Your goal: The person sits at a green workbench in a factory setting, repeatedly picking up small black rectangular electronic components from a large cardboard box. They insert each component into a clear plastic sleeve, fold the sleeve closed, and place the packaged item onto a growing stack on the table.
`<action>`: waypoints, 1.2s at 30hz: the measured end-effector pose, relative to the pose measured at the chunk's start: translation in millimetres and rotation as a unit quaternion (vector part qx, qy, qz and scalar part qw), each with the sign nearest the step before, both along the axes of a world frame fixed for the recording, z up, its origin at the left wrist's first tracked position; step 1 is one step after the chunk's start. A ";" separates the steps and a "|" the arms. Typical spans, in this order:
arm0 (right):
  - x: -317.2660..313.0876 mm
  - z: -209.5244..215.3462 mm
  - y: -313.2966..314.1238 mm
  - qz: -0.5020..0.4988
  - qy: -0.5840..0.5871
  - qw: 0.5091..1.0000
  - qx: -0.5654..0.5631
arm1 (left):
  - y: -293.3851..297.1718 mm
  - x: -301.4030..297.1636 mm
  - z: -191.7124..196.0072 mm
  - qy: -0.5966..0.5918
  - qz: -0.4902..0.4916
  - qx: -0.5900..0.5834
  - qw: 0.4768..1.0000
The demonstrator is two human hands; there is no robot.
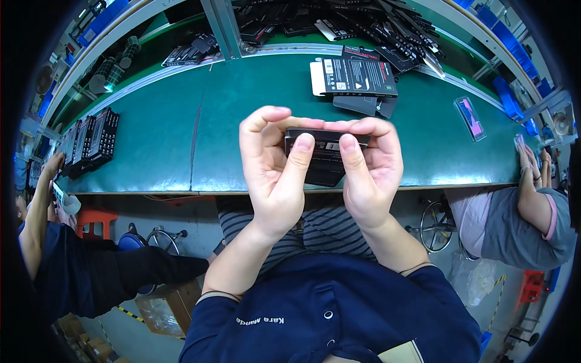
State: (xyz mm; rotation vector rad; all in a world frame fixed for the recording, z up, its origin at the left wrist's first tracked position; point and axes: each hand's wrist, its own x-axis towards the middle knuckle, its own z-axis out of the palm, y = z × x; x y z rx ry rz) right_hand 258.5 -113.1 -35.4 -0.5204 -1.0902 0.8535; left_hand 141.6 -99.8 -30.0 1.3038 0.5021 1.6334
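Note:
A small black cardboard box [325, 173] with fine white print is held over the near edge of the green table. My left hand [270, 176] is closed on its left side, thumb pressed on the face near the upper edge. On the other side my right hand [374, 172] grips it the same way, and the fingertips of both hands meet behind the top edge. Part of the box is hidden by the thumbs and fingers. Beyond my hands lies a flat black box [360, 80] with a white flap at its left end, resting on other black packaging.
A heap of black boxes [387, 30] fills the shelf behind. Several boxes [92, 142] stand in a row at the left, beside a co-worker's hand [55, 162]. A clear tray [470, 119] lies at the right, near another person's hands [528, 156]. A metal post [221, 27] rises at the back.

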 end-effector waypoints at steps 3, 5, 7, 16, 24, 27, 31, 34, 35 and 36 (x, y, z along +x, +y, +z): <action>-1.9 0.3 4.9 0.018 0.026 0.999 0.031 | -1.3 -1.6 3.5 -0.022 0.000 0.001 1.000; -1.7 -0.7 5.9 0.013 -0.004 0.999 0.053 | 3.8 -2.5 -5.7 -0.009 0.022 0.046 0.999; 1.4 -2.1 5.9 -0.008 -0.064 0.995 0.080 | 8.2 -4.8 -9.1 -0.006 0.027 0.063 0.998; 4.4 -34.6 7.9 -0.183 -0.310 0.912 0.196 | 9.5 -22.2 -2.2 0.029 0.096 -0.121 0.988; 33.5 -12.5 66.4 -0.192 -0.695 0.671 0.171 | 47.9 -103.5 -11.7 0.392 0.214 -0.175 0.877; 53.4 -23.1 100.5 -0.397 -0.740 0.541 0.048 | 48.8 -106.7 -11.7 0.622 0.351 -0.115 0.690; 63.4 -22.4 93.5 -0.332 -0.739 0.563 0.164 | 40.7 -77.2 -20.9 0.588 0.305 0.053 0.747; 87.3 -18.7 48.6 -0.178 -0.709 0.641 0.235 | 30.0 -48.6 -10.8 0.629 0.148 0.149 0.749; 96.5 -22.5 39.4 -0.154 -0.702 0.657 0.230 | 28.0 -45.8 -13.2 0.632 0.095 0.180 0.748; 111.7 -26.7 37.6 -0.156 -0.690 0.675 0.209 | 24.9 -41.6 -12.6 0.643 0.070 0.200 0.736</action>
